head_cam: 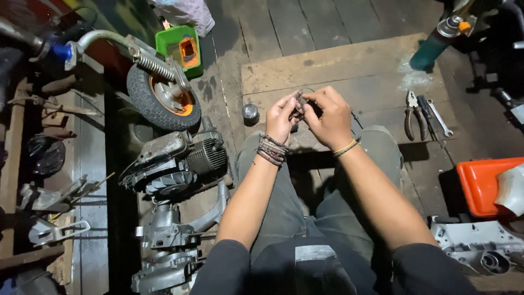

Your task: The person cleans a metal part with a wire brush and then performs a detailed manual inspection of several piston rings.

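Two hands meet above the person's knees, pinching one small dark part [299,104] between them. The left hand [282,116], with a stack of beaded bracelets [271,149] at its wrist, has its fingertips closed on the part from the left; the right hand [329,117], wearing a thin yellow band [346,147], curls over it from the right, fingers bent tight. What the part is cannot be told, as it is mostly hidden by the fingers.

Beneath the hands lies a worn wooden board [349,71] on the floor. A small round metal cap [250,112] sits just left of the left hand. Pliers [413,113] and a wrench [439,117] lie side by side on the board, well to the right. On the left stands a small engine [180,158] with cooling fins, near an orange-rimmed wheel [162,97] and a green tray [183,48]. An orange container [483,184] sits at the right edge.
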